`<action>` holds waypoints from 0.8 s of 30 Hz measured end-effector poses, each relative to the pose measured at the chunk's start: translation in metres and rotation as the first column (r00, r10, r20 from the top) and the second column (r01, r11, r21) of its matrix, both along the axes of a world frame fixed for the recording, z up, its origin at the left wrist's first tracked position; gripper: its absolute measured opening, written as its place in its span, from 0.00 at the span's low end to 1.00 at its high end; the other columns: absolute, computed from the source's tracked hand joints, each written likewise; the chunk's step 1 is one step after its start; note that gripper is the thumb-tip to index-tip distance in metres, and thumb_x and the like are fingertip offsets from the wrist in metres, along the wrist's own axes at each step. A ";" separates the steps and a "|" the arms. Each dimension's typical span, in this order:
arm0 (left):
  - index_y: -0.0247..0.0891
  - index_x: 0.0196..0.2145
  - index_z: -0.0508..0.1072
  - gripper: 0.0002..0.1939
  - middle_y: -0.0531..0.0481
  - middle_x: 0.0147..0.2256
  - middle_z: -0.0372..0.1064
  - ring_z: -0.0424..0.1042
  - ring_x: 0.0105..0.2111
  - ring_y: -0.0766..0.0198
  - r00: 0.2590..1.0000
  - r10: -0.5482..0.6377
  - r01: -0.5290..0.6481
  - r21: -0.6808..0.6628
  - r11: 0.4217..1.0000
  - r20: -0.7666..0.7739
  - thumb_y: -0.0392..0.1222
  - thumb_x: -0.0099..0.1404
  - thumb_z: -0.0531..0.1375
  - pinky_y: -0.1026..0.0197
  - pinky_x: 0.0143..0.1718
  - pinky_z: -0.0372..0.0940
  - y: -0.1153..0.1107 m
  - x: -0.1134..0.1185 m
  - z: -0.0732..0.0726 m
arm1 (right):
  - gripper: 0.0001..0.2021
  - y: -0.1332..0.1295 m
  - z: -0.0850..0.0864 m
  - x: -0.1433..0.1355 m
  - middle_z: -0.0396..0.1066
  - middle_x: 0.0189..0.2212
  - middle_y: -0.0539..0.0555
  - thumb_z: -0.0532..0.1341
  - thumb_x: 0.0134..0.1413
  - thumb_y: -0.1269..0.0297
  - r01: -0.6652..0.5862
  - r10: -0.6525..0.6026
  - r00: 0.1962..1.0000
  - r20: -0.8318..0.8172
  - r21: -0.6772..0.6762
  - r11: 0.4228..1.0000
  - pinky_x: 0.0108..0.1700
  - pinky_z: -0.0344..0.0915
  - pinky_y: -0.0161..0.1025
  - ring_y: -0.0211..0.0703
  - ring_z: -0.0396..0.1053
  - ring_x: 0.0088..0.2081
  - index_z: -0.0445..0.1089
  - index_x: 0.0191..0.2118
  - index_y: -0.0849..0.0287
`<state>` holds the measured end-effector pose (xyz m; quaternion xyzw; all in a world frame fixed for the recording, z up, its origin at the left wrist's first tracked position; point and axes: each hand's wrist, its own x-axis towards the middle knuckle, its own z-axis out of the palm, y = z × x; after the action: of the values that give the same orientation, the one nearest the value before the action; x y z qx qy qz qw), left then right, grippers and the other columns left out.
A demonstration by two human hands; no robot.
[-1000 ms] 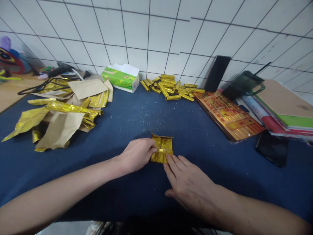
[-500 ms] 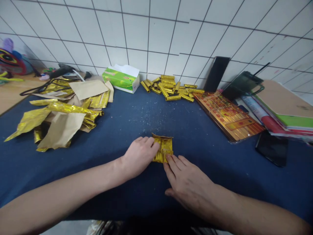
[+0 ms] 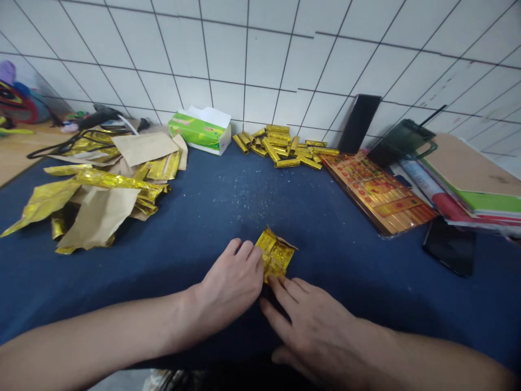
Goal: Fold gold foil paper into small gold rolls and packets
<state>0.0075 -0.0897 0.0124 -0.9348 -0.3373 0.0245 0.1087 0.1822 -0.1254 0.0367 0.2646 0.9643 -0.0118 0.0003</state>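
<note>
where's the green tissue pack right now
In the head view, the green tissue pack sits at the back, left of centre, by the tiled wall, between the heap of gold foil and brown paper and the pile of small gold tubes.

The hands (image 3: 236, 277) (image 3: 313, 315) partly hide the gold foil (image 3: 280, 251); both forearms (image 3: 101, 336) (image 3: 415, 347) are cropped.

Blue tabletop (image 3: 195, 228), as I view it remotely, bearing foil-and-paper pile (image 3: 100, 214), tissue pack (image 3: 197, 132), gold tubes (image 3: 287, 163), patterned packet (image 3: 376, 190) and folded gold foil (image 3: 277, 254).
</note>
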 end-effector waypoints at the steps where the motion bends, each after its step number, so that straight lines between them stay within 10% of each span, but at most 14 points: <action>1: 0.32 0.35 0.70 0.07 0.46 0.32 0.62 0.60 0.32 0.58 1.000 -0.007 0.007 -0.002 1.000 -0.006 0.33 0.59 0.54 0.55 0.32 0.56 0.000 0.000 0.000 | 0.20 0.004 0.007 0.003 0.73 0.34 0.61 0.56 0.51 0.50 -0.016 0.014 1.000 -0.024 -0.097 0.995 0.38 0.66 0.43 0.48 0.70 0.36 0.69 0.41 0.64; 3: 0.33 0.35 0.70 0.07 0.46 0.31 0.62 0.60 0.31 0.59 1.000 -0.015 0.015 -0.007 1.000 -0.007 0.33 0.60 0.53 0.55 0.32 0.55 -0.001 0.000 0.001 | 0.14 0.015 0.019 0.009 0.73 0.28 0.54 0.51 0.57 0.58 0.035 -0.058 0.981 -0.185 -0.125 0.992 0.35 0.66 0.38 0.40 0.70 0.29 0.71 0.34 0.60; 8: 0.33 0.34 0.70 0.08 0.46 0.31 0.63 0.60 0.31 0.60 1.000 0.003 -0.003 -0.003 1.000 0.009 0.31 0.60 0.52 0.56 0.33 0.55 0.000 0.000 0.001 | 0.20 0.045 0.019 0.021 0.66 0.50 0.64 0.49 0.58 0.59 0.365 -0.319 0.895 -0.312 0.103 0.925 0.52 0.60 0.49 0.50 0.62 0.53 0.64 0.50 0.67; 15: 0.31 0.37 0.70 0.10 0.46 0.32 0.63 0.60 0.32 0.60 1.000 -0.007 0.006 0.042 0.999 0.031 0.32 0.59 0.51 0.55 0.34 0.55 -0.001 -0.001 0.000 | 0.29 0.042 -0.007 0.015 0.59 0.56 0.63 0.48 0.57 0.48 0.133 -0.134 0.991 -0.011 -0.077 0.988 0.58 0.48 0.56 0.51 0.53 0.59 0.58 0.56 0.67; 24: 0.30 0.43 0.68 0.14 0.45 0.33 0.65 0.62 0.31 0.61 1.000 0.003 -0.004 0.052 0.999 0.018 0.31 0.60 0.50 0.55 0.36 0.56 -0.002 0.000 0.002 | 0.40 0.031 -0.025 0.008 0.57 0.55 0.72 0.48 0.51 0.40 0.104 -0.106 0.991 0.085 0.021 0.994 0.57 0.47 0.58 0.59 0.53 0.58 0.57 0.55 0.75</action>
<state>0.0078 -0.0918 0.0145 -0.9312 -0.3406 0.0075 0.1299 0.1898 -0.0943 0.0122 0.3151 0.9482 0.0078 0.0390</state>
